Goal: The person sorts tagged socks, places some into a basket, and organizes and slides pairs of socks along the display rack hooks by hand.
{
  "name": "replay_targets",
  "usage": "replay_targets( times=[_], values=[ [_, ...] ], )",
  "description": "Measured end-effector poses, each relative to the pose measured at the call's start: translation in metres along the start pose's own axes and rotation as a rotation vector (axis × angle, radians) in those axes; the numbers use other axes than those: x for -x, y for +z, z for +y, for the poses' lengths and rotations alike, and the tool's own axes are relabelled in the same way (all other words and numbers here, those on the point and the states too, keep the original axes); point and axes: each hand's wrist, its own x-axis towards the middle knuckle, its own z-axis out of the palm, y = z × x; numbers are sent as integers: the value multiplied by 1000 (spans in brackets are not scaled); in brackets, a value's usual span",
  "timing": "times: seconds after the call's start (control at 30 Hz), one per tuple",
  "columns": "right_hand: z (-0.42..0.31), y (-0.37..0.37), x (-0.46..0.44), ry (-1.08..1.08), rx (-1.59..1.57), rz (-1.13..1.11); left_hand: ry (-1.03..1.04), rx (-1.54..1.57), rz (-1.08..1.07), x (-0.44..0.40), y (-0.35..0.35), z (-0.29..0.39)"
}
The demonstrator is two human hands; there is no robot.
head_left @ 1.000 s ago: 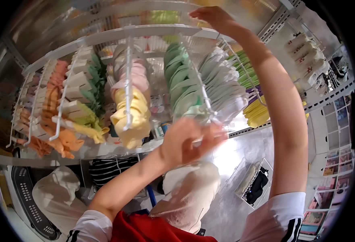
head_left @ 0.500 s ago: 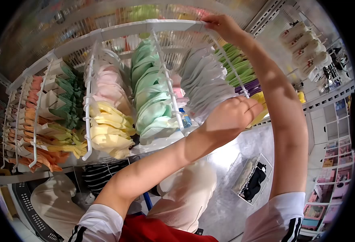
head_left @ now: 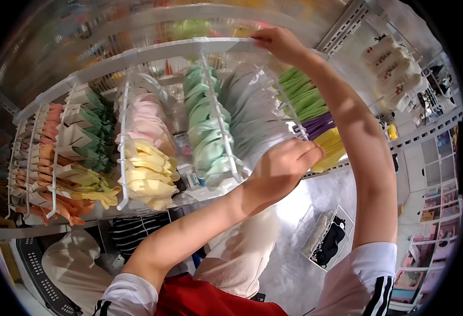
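Note:
My left hand (head_left: 289,164) is closed round the front end of a white display hook (head_left: 290,108), its fingertips partly hidden. Up at the white rail (head_left: 221,46), my right hand (head_left: 277,44) is closed on the back end of the same hook, where it meets the rail. Left of this hook hang grey fabric pieces (head_left: 252,105) in clear wrapping, then mint green ones (head_left: 206,126). Just behind and right of it are green pieces (head_left: 306,95), purple pieces (head_left: 315,125) and yellow pieces (head_left: 329,150).
More hooks farther left carry pink pieces (head_left: 150,118), pale yellow pieces (head_left: 150,174) and dark green pieces (head_left: 97,129). A wire basket (head_left: 315,258) with black items stands on the floor. White plush-like items (head_left: 394,66) hang at right. A black crate (head_left: 39,279) lies lower left.
Both hands and the hook between them have moved left along the rail. The grey pieces sit nearer the mint green ones, and more of the green and yellow pieces shows.

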Motion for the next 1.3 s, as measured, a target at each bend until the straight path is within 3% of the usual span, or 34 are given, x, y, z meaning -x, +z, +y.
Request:
replay_targets(
  times=[0.1,0.17,0.2,0.37,0.53,0.57,0.7,0.8,1.03,1.17,1.3],
  values=[
    [39,-22,5,72,-386,66,171,-77,-33,-1,-9,22],
    [47,-56,31,214,-54,55,307,-88,-63,6,-3,31],
    [56,-66,44,294,117,20,307,-118,-192,9,1,33],
    [113,-59,88,242,112,54,19,-164,-276,-1,78,20],
    [110,-57,76,338,65,-93,-8,-258,-347,-17,140,3],
    [113,-56,73,266,181,-92,-6,-307,-365,-15,151,-3],
    [140,-43,67,188,114,-106,-9,-369,-388,-23,160,-14],
    [146,-43,71,182,11,-51,194,-525,-101,-35,155,-7],
    [148,-41,74,147,17,7,197,-540,111,-45,160,-19],
    [150,-43,75,81,55,14,86,-424,-74,-52,164,-31],
    [139,-40,65,149,-138,22,164,-314,12,-62,151,-31]
  ],
)
